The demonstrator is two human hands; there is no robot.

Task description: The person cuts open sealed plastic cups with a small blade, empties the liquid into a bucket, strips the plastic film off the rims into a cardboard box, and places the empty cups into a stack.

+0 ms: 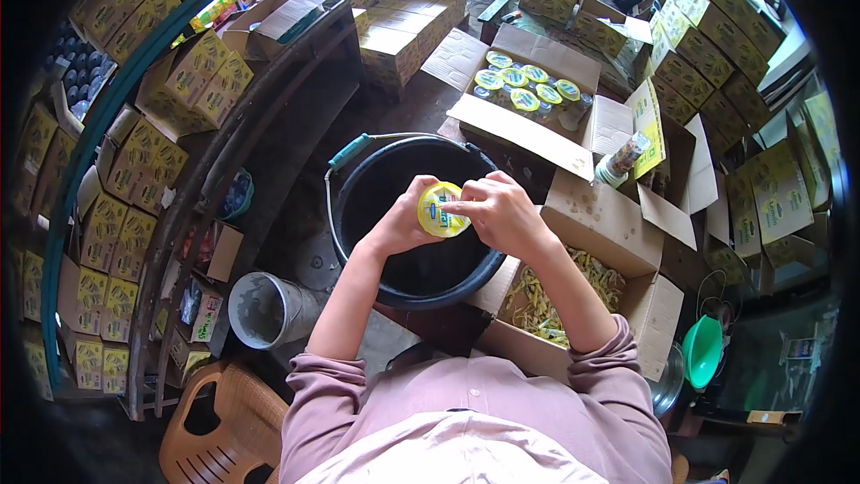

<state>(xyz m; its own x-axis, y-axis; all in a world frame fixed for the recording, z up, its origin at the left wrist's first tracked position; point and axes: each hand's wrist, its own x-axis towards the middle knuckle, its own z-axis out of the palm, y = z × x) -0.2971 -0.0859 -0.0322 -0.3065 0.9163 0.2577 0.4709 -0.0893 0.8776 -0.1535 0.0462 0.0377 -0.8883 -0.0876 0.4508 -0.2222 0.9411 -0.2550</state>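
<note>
A cup with a yellow printed lid [442, 210] is above the black bucket [408, 295], its lid facing up. My left hand [400, 218] is wrapped round the cup's left side. Fingers of my right hand [503, 213] rest on the lid; the index finger points across it and the others are partly curled at its right edge. Whether the right hand pinches anything small cannot be made out. Behind the bucket, an open carton [524, 139] holds several similar yellow-lidded cups [524, 99]. Right of the bucket, another carton [596, 224] contains small yellow pieces [537, 309].
A grey pail [269, 309] stands left of the bucket, near a brown plastic chair [219, 426]. A clear container [624, 157] stands beside the cartons. A green bowl [703, 351] is at right. Stacked yellow cartons [143, 157] line the left side.
</note>
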